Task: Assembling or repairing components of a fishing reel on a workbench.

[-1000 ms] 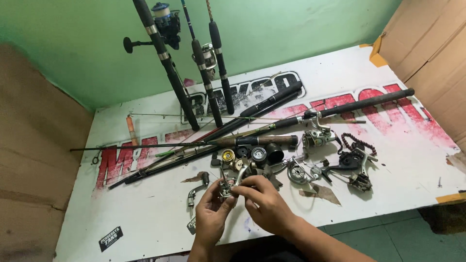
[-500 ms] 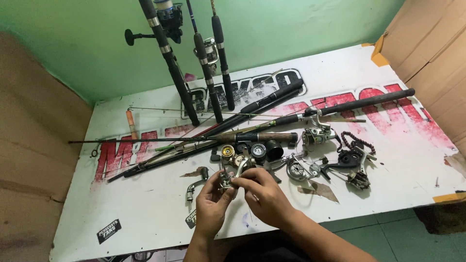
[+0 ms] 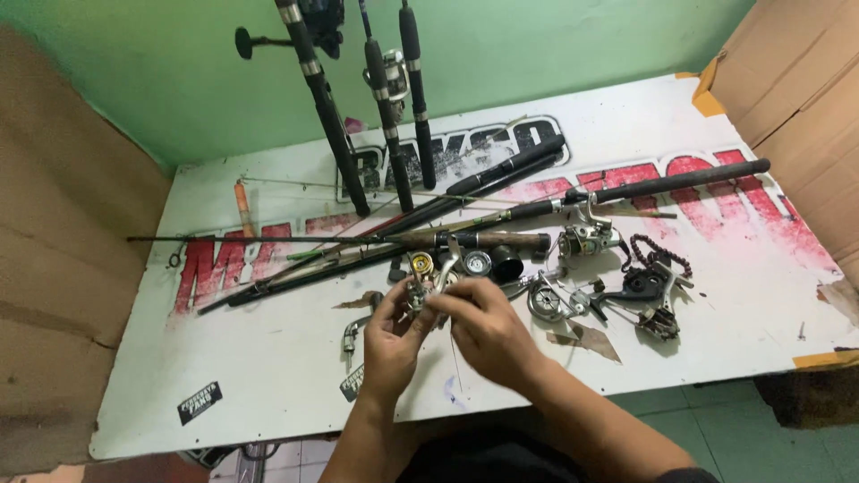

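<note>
Two hands meet at lower centre of the frame over the white table [image 3: 268,376], the left hand [image 3: 394,344] and right hand [image 3: 483,326] both pinching a small metal reel part [image 3: 422,291] between their fingertips, equally near.
</note>
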